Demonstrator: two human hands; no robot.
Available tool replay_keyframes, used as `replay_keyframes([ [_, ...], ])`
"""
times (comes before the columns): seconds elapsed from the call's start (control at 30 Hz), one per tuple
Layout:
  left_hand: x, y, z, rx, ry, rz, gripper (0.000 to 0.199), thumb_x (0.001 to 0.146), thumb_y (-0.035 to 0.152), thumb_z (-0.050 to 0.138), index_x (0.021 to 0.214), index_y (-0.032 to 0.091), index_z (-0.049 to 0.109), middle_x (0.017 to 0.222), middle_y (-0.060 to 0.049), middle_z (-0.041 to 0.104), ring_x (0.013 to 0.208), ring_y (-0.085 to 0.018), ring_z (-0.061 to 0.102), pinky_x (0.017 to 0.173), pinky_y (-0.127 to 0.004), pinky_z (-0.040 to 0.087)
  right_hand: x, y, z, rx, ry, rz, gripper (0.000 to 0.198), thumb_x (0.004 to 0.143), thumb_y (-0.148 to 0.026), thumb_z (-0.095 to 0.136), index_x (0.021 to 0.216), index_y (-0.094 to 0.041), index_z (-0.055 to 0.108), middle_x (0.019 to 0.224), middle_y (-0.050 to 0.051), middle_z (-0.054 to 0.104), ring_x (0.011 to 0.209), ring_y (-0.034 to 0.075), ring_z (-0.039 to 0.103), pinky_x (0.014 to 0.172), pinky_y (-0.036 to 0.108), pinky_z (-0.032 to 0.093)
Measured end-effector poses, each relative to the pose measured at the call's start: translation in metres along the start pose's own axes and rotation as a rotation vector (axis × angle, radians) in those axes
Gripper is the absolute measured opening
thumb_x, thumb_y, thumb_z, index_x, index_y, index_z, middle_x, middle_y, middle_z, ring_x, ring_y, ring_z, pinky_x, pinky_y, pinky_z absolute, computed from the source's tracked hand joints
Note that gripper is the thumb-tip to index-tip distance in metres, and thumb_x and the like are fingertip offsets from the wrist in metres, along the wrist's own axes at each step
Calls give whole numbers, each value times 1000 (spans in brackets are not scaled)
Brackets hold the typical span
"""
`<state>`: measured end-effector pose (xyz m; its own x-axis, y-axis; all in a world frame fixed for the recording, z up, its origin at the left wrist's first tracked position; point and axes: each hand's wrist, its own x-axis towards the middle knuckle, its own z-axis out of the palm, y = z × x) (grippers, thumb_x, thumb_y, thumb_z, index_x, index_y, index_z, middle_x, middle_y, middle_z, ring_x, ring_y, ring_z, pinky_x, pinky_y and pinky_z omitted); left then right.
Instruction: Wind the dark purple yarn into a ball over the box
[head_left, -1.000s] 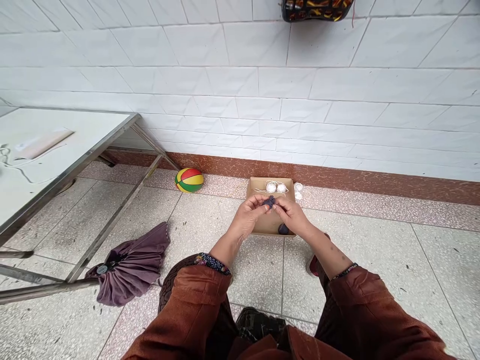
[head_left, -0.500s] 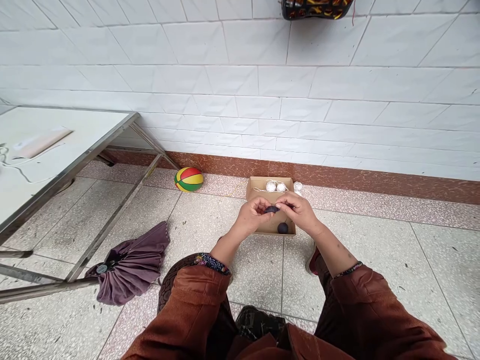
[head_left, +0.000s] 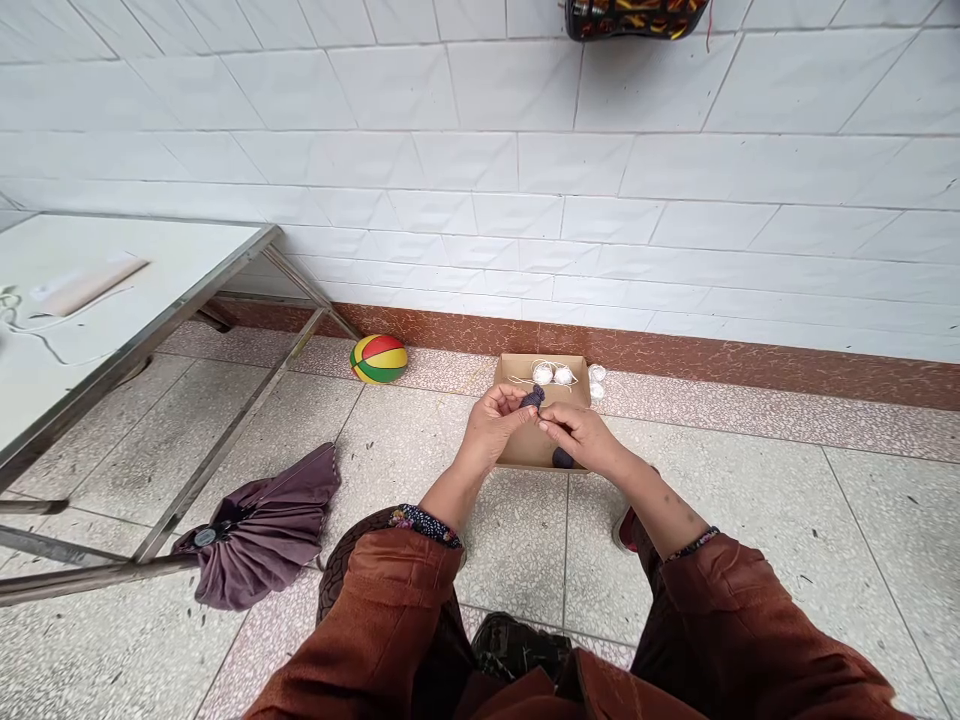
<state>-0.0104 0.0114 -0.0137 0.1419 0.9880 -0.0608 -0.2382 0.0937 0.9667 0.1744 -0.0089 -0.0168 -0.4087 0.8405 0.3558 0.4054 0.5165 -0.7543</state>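
The left grip (head_left: 489, 428) holds a dark yarn bundle (head_left: 535, 397) over a cardboard box (head_left: 527, 452), the right grip (head_left: 586, 435) just beside.

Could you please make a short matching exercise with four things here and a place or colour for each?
Column one
1. Dark bundle
2. Ball
3. Cardboard box
4. Table

Column two
A. Holding two white balls
B. White on top
C. Held in the left hand
D. Red, yellow and green

Pairs: 1-C, 2-D, 3-A, 4-B
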Motion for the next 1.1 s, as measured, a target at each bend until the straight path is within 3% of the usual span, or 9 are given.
replay_keyframes([
  [0.13, 0, -6, 1, 160, -11, 14, 31, 66, 29, 85, 86, 18, 63, 76, 2, 66, 70, -11, 59, 72, -26, 45, 0, -3, -11, 8, 26, -15, 20, 102, -34, 52, 95, -22, 67, 84, 3, 69, 75, 17, 63, 71, 29, 50],
  [0.27, -6, -3, 4, 266, -163, 25, 26, 69, 29, 83, 86, 17, 67, 82, -2, 70, 74, -13, 62, 73, -27, 46, 3, 4, -21, 18, 116, 11, 20, 101, -34, 56, 91, -23, 69, 86, 4, 72, 82, 19, 66, 78, 33, 51],
  [0.43, -12, 8, 7, 155, -306, -23, 31, 68, 30, 86, 91, 17, 69, 88, -2, 71, 79, -13, 64, 80, -30, 49, 6, 13, -20, 49, 211, 93, 18, 97, -34, 59, 86, -23, 69, 82, 3, 70, 77, 19, 64, 74, 32, 51],
  [0.53, -11, 10, 6, 50, -265, -50, 34, 67, 31, 88, 91, 17, 68, 88, -2, 70, 80, -12, 64, 81, -29, 49, 5, 15, -13, 53, 221, 128, 20, 98, -33, 54, 88, -23, 68, 78, 2, 67, 73, 18, 62, 69, 30, 49],
  [0.7, -3, 6, 3, -78, -76, -27, 36, 62, 29, 90, 88, 18, 67, 84, 1, 68, 80, -11, 61, 83, -28, 49, 2, 11, 3, 29, 117, 77, 20, 99, -32, 53, 85, -22, 64, 76, 2, 64, 72, 17, 61, 68, 29, 48],
  [0.9, 9, 0, 1, 9, 27, 8, 34, 63, 30, 87, 86, 18, 65, 82, 1, 68, 76, -11, 61, 81, -30, 50, 0, -2, -1, -14, 23, -34, 18, 101, -31, 53, 94, -23, 67, 81, 2, 66, 74, 17, 62, 72, 30, 49],
  [1.0, 11, 0, 3, 95, -16, 22, 32, 61, 29, 87, 83, 17, 66, 81, 0, 70, 74, -12, 62, 78, -29, 50, 1, -3, -14, -14, 75, -43, 17, 101, -31, 54, 95, -24, 68, 85, 3, 69, 78, 18, 64, 75, 32, 51],
  [1.1, 5, 4, 8, 199, -162, 3, 27, 64, 28, 86, 83, 17, 69, 81, -1, 71, 73, -12, 63, 75, -28, 50, 4, 3, -25, -25, 148, -21, 17, 100, -31, 56, 93, -24, 69, 87, 4, 71, 83, 20, 65, 77, 34, 51],
])
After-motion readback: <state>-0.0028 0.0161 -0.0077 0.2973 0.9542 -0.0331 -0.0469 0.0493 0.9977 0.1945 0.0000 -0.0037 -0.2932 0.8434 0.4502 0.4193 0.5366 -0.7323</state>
